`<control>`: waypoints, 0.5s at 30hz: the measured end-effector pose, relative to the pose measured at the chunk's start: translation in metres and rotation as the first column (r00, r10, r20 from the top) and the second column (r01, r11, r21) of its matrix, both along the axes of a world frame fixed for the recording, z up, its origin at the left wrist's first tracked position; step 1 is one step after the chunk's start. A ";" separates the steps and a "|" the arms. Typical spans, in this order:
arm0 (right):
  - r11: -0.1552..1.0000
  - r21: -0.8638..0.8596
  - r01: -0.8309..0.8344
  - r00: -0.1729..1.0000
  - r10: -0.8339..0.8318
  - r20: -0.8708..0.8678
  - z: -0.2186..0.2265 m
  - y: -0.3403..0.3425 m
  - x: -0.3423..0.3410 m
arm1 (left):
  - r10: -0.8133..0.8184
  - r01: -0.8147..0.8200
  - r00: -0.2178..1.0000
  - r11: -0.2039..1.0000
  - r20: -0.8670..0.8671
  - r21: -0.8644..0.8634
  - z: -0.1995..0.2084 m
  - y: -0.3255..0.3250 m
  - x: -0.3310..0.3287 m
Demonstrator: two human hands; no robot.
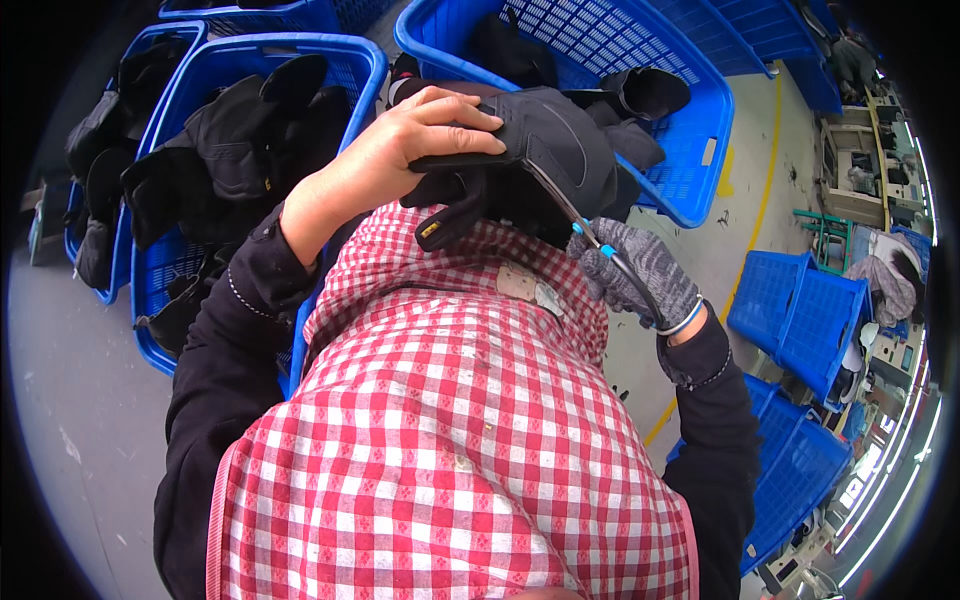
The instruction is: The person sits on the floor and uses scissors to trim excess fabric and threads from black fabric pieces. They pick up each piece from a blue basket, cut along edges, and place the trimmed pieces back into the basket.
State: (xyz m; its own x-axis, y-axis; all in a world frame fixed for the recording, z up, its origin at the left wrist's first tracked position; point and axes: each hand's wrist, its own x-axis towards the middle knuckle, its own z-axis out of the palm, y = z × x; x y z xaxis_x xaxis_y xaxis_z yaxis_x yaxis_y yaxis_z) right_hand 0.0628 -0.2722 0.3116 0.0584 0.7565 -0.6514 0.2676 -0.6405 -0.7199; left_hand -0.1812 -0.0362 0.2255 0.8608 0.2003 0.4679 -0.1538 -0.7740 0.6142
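red-and-white checked apron (450, 420) filled the near part of my remote view, with black sleeves (215, 360) coming in on its left and right. beyond it, at the far middle, was the black cap (575, 140), raised over the apron's far end, its brim pointing left and a loose dark strap (452, 222) hanging on its near side. i had the bare left hand (405, 135) on the brim, fingers bent over the top and gripping it; the thumb was hidden from me. on the right i had the right hand (650, 262) in a grey knitted glove, its fingers closed around a slim tool (555, 190) with a metal shaft and light blue bands. the tool's far end sat at the cap's near edge by the brim; i could not tell whether it was touching. to the far left a blue basket (372, 90) held more black caps (230, 140), another basket (712, 120) stood beyond the cap toward the far right, and blue crates (800, 310) stood right of a yellow floor line (765, 190).
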 end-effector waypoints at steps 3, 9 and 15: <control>0.985 0.128 -0.118 0.981 0.095 0.169 -0.002 -0.001 0.000 | -0.010 0.010 1.000 0.999 -0.004 0.044 -0.001 0.001 0.000; 0.893 0.317 -0.319 0.885 0.161 0.437 -0.023 -0.001 0.002 | -0.022 0.025 0.999 0.996 0.026 -0.088 -0.002 0.003 0.003; 0.883 0.216 -0.417 0.742 0.194 0.641 -0.025 -0.005 0.007 | -0.005 0.004 1.000 0.996 -0.015 -0.093 -0.001 0.001 0.001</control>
